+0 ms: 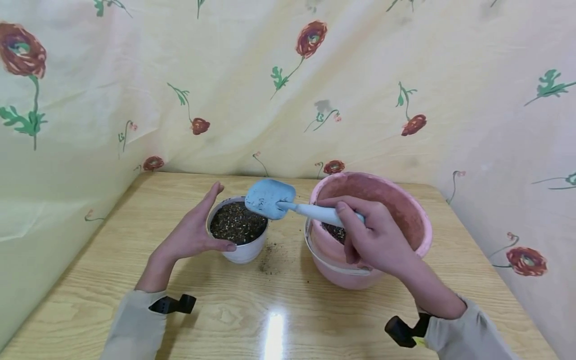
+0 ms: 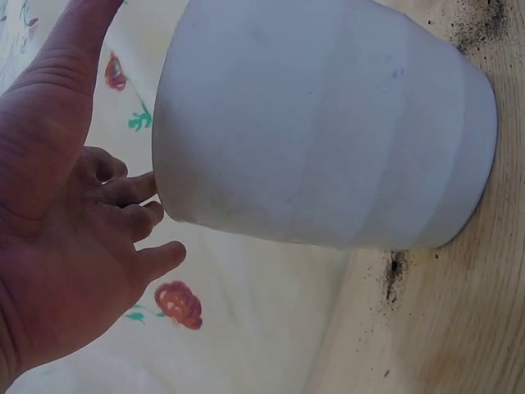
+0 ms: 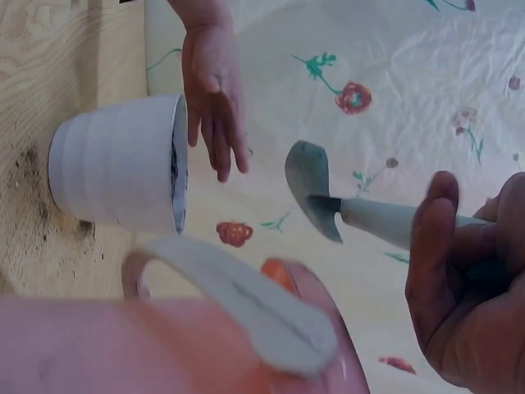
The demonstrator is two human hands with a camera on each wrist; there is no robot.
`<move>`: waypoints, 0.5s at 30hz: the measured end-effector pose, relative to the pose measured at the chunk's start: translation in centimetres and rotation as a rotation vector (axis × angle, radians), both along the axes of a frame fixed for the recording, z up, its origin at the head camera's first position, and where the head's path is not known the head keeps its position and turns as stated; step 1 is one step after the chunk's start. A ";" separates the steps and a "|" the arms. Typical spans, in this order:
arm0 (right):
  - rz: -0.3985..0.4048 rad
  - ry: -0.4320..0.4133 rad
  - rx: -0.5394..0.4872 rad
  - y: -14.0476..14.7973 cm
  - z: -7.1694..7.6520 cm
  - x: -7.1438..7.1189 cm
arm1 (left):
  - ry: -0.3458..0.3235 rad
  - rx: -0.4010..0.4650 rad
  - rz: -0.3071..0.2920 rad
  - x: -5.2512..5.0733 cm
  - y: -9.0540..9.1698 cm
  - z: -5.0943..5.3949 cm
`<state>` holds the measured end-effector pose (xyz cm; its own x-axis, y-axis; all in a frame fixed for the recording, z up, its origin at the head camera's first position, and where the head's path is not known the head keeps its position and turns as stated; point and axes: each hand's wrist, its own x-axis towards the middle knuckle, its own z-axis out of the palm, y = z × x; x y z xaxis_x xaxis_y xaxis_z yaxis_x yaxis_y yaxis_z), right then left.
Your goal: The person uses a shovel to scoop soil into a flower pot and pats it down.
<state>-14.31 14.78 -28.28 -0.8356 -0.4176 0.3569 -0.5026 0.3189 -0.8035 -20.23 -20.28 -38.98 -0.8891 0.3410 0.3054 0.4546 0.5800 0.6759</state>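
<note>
A light-blue hand trowel point(image 1: 270, 199) is held by its pale handle in my right hand point(image 1: 375, 232). Its blade hangs between the two containers, above the right edge of the white flowerpot point(image 1: 245, 252), and bears only small dark specks. Dark soil point(image 1: 238, 223) fills the pot nearly to the rim. My left hand point(image 1: 191, 232) spreads around the pot's left side, thumb at the near rim and fingers reaching behind. In the left wrist view, those fingers point(image 2: 135, 209) look relaxed beside the white wall; whether they touch it is unclear.
Below my right hand stands a large pink bucket point(image 1: 353, 275) with a white handle point(image 1: 335, 265) hanging at its front and dark soil inside. Spilled soil point(image 1: 272, 257) lies on the wooden table point(image 1: 225, 310) between pot and bucket. A flowered cloth point(image 1: 252, 100) hangs behind and at both sides.
</note>
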 end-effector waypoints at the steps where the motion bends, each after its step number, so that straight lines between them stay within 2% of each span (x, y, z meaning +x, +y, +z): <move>1: 0.009 0.006 -0.003 0.3 0.0 -0.1 | 0.003 -0.006 0.000 0.0 0.1 0.1; 5: 0.017 0.022 -0.006 1.5 0.2 -0.6 | 0.009 -0.024 -0.008 -0.1 0.6 0.7; 9: 0.017 0.000 -0.004 2.8 0.5 -0.9 | 0.013 -0.024 -0.021 -0.1 1.1 1.2; 15: 0.063 -0.036 -0.046 3.9 0.5 -1.3 | 0.018 -0.023 -0.028 0.0 1.5 1.5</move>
<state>-15.60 18.68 -27.81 -0.8206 -0.4537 0.3476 -0.4913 0.2494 -0.8345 -20.20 -18.75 -37.45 -0.8734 0.3729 0.3132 0.4831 0.5822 0.6540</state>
